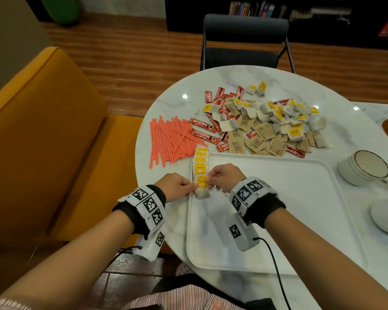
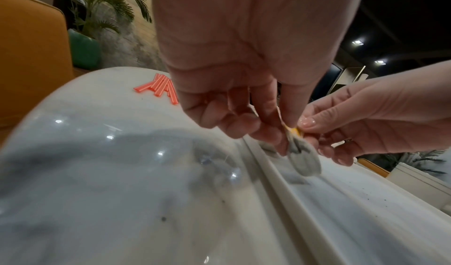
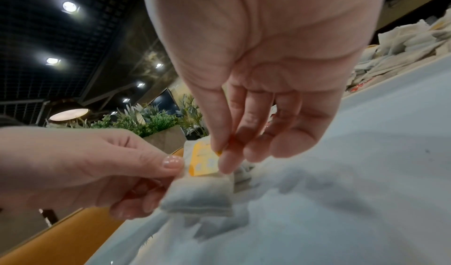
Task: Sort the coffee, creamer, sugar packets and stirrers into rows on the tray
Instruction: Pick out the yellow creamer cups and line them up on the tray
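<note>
Left hand [image 1: 176, 185] and right hand [image 1: 225, 176], both pinching one yellow-tagged packet [image 1: 201, 186] between them over the tray [image 1: 278, 220] edge.

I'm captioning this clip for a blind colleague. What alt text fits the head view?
Both hands, left hand and right hand, pinch a yellow-labelled sachet over the left edge of a white tray, extending a short row of sachets. Beyond lie red stirrers and a mixed packet pile.
</note>
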`<state>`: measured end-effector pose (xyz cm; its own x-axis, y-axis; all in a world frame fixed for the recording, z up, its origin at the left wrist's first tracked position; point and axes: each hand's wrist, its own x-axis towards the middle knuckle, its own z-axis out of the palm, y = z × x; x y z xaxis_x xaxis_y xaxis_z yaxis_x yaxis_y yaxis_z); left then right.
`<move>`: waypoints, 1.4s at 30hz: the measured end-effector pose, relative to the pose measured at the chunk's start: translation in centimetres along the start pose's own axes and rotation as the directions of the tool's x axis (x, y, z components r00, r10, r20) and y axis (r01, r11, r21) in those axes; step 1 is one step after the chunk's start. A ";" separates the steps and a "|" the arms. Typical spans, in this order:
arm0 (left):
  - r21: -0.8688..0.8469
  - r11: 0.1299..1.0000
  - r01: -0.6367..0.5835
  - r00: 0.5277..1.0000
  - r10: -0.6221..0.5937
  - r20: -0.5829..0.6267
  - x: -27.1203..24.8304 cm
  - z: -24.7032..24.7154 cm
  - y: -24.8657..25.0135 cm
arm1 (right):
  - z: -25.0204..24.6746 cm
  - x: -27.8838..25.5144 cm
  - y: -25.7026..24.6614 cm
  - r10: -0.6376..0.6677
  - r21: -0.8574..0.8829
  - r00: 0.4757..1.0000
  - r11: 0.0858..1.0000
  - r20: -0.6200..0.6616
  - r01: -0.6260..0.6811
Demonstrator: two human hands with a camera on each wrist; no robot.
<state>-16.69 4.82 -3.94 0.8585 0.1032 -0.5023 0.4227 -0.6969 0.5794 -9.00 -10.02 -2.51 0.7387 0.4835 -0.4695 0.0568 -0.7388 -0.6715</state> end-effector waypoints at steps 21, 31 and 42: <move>0.123 0.992 0.035 0.989 -0.016 -0.147 1.5 -0.5 1.5 | -0.2 3.2 -0.1 0.064 -0.011 0.996 0.998 -0.059 -0.065; 0.098 0.994 0.041 0.987 -0.026 -0.156 1.8 -0.6 1.3 | 0.1 3.5 0.3 0.090 0.079 0.994 0.993 -0.067 -0.085; 0.055 0.997 -0.050 0.974 0.061 -0.219 3.8 -3.7 3.3 | -5.1 5.3 -0.3 0.010 -0.069 0.989 0.997 -0.146 -0.020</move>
<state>-10.94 5.49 -1.56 0.9254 0.2136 -0.3131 0.3626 -0.7390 0.5678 -1.64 -9.61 -1.87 0.8296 0.4023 -0.3873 0.0883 -0.7793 -0.6204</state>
